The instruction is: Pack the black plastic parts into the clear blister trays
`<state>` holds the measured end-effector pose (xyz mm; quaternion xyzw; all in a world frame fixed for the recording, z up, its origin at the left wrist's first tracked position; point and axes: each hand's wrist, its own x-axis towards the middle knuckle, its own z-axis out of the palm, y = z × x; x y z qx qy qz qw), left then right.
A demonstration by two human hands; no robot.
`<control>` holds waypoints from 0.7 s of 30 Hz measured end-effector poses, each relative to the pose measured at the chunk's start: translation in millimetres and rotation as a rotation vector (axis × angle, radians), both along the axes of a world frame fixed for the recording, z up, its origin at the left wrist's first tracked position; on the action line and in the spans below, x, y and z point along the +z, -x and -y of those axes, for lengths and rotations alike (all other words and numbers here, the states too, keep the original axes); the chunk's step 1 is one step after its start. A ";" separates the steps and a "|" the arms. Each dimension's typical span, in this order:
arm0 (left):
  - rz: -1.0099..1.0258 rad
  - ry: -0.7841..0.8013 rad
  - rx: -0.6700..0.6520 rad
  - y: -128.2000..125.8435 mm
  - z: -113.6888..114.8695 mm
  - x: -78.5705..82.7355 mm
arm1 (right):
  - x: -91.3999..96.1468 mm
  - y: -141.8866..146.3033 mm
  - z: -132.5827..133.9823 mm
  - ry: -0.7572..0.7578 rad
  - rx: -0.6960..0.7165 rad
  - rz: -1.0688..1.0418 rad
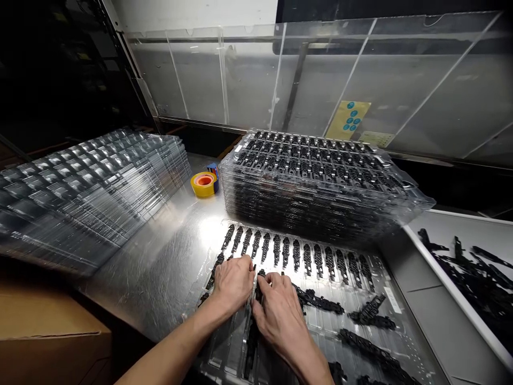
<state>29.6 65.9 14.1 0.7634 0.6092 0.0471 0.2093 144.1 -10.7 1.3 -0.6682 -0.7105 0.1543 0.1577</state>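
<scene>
Bare hands work over a see-through plastic tray (228,339) laid on a metal bench (156,278). The left hand (235,280) bends its fingers down onto the tray's left half; its fingertips are hidden, so whether it grips anything cannot be told. Just beside it, the right hand (280,307) curls thumb and fingers against a slim black part (260,282) standing out between the two hands, over the middle of the tray; how firmly the piece is held cannot be told.

A row of black parts (276,250) fills the slots along the tray's far edge, and loose black parts (324,302) lie askew over its right half, near a white label (393,300) on the tray's right side. Behind the tray rises a tall stack of filled trays (320,203), and to its left stands a stack of plastic trays (140,182). Between the stacks, beyond the tray's far left corner, a roll of yellow tape (196,188) sits against a small blue box (215,172).

To the right of the tray, a white bin (436,321) holds a jumble of black pieces (487,283). A cardboard box (52,321) stands well to the tray's left, and a see-through panel (248,80) bearing a yellow paper (340,122) with blue stickers rises beyond the tray.
</scene>
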 end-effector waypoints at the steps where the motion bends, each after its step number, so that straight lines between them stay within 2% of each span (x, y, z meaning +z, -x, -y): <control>1: -0.039 -0.007 -0.019 -0.8 0.0 0.7 | -0.4 -1.1 0.2 -0.001 0.005 -0.002; 8: -0.211 -0.026 -0.089 1.9 -3.7 4.8 | -10.3 -0.6 -4.9 -0.100 -0.082 0.070; 11: -0.234 -0.031 -0.106 1.4 -3.4 6.0 | -8.4 -7.4 -2.3 -0.181 -0.076 0.033; 14: -0.256 -0.030 -0.126 -0.7 -1.5 8.0 | -5.2 -20.7 4.7 -0.249 -0.139 0.060; 21: -0.267 -0.036 -0.170 -2.9 6.0 5.8 | -13.1 -42.6 19.2 -0.211 -0.221 0.164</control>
